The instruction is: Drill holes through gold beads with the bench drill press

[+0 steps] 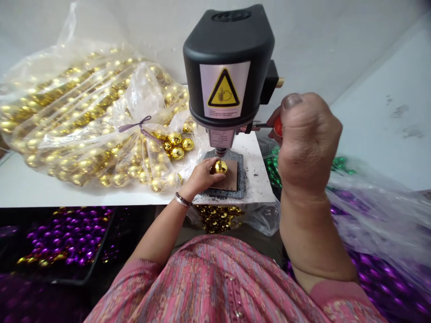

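Pinching from its left side, my left hand (202, 176) has the gold ball (221, 167) between thumb and fingers; these are open only as wide as the ball, with the thumb on the side nearer to me. The ball sits on a brown board (231, 182), which lies on the grey base (240, 179) of the machine (229, 49). Being round, it shows me no long axis; the line that matters, I judge, is the upright one of the thin bit (220, 156). This bit stands just over the top of the ball, and whether it touches already, I cannot tell. My left fingers are thus very near to the point, beside it and not beneath.

My right hand (305, 139) is well apart, higher and to the right. Its fingers are curled closed about the red knob (278, 126) at the end of the lever (262, 125). To the left, a clear bag (84, 134) full of gold balls rests on the white table (67, 197).
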Demonstrator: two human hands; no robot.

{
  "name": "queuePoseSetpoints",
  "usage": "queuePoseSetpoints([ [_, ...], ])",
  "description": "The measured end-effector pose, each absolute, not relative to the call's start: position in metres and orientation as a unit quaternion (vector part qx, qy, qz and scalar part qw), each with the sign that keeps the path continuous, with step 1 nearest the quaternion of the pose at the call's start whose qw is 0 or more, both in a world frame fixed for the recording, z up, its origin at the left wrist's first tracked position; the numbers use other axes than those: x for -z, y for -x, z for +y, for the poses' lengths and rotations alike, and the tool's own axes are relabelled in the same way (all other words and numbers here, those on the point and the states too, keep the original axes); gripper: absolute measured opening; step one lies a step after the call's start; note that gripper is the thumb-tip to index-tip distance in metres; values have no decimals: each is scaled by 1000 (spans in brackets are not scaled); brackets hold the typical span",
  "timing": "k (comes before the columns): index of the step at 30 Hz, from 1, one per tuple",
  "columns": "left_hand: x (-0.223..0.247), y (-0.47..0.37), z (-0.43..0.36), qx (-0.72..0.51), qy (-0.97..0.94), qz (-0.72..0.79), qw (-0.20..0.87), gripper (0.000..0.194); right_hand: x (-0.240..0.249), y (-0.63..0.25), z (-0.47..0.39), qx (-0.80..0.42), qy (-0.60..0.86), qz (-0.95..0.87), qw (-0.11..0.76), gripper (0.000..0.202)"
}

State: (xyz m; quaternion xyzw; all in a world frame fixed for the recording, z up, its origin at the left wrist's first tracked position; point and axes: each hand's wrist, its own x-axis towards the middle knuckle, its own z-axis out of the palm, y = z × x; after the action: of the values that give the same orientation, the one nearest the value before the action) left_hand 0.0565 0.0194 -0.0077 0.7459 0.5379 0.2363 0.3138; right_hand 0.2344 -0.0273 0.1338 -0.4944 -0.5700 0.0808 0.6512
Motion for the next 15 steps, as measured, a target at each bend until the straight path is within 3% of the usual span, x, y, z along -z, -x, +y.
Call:
queuePoseSetpoints([
  [15,17,-59,19,-269,-721,505,391,53,-76,-242,-56,-79,493,-642,582,17],
])
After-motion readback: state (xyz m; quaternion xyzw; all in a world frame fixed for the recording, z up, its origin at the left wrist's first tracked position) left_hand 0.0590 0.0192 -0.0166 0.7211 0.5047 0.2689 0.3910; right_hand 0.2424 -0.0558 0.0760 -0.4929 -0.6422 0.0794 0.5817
